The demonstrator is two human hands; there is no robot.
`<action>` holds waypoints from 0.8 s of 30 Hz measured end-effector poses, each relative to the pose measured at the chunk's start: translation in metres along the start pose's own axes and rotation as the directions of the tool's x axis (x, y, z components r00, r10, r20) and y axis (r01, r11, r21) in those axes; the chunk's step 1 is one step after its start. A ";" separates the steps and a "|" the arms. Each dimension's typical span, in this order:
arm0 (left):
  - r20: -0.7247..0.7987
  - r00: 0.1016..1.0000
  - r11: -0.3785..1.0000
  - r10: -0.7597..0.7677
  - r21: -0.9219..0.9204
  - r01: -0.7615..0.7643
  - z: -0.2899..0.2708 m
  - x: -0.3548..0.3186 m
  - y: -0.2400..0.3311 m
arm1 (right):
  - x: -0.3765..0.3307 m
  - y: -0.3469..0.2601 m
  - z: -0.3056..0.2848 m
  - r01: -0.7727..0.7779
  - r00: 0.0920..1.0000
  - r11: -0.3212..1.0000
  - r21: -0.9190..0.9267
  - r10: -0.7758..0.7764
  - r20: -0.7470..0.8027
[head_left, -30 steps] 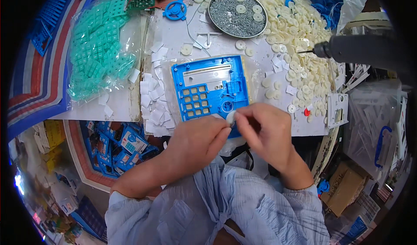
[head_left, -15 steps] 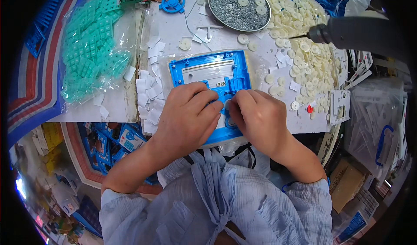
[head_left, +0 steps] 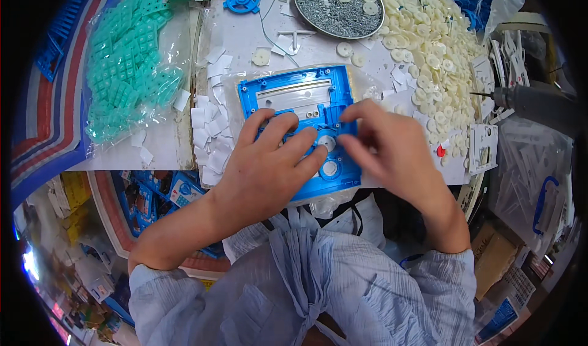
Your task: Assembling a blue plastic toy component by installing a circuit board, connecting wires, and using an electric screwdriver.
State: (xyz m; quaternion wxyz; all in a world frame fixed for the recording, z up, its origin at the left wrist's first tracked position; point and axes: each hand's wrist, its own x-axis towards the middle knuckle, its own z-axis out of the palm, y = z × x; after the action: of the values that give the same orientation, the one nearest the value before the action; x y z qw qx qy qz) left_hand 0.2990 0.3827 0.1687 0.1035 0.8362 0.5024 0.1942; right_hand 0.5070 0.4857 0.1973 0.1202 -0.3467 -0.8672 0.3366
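A blue plastic casing lies open side up, on clear plastic wrapping. My left hand rests across its left part with fingers spread. One fingertip of it reaches a white round disc seated in a round recess. Nearer me is a second round recess, pale inside. My right hand is at the casing's right edge, thumb and curled fingers apart, with nothing seen between them. My left palm hides part of the casing's lower left.
Cream discs are heaped at right beside a round tray of small screws. A dark powered screwdriver hangs at far right. Bagged green keypads lie left, near white paper pieces. Blue casings fill a bin below.
My right hand has moved right, away from the recess, and its fingers have parted. My left fingers have spread toward the disc. The screwdriver has swung right.
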 end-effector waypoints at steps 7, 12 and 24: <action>0.106 0.981 0.985 0.165 0.022 -0.168 -0.001 0.007 -0.001 | -0.055 -0.008 -0.047 -0.031 0.845 0.969 0.245 0.157 -0.512; 0.139 0.971 0.975 0.194 0.082 -0.206 -0.007 0.010 0.001 | -0.107 0.028 -0.098 0.241 0.532 0.971 0.011 -0.122 -0.838; -0.173 0.981 0.983 0.094 0.173 -0.064 0.026 0.180 -0.124 | 0.060 0.044 -0.136 0.510 0.852 0.631 0.585 -0.276 -0.446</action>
State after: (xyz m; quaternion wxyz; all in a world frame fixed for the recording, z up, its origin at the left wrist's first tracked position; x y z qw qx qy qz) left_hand 0.2868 0.6005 0.1395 -0.0205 0.8402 0.4906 0.2301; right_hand 0.5459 0.6177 0.2675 0.4469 -0.1258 -0.7043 0.5370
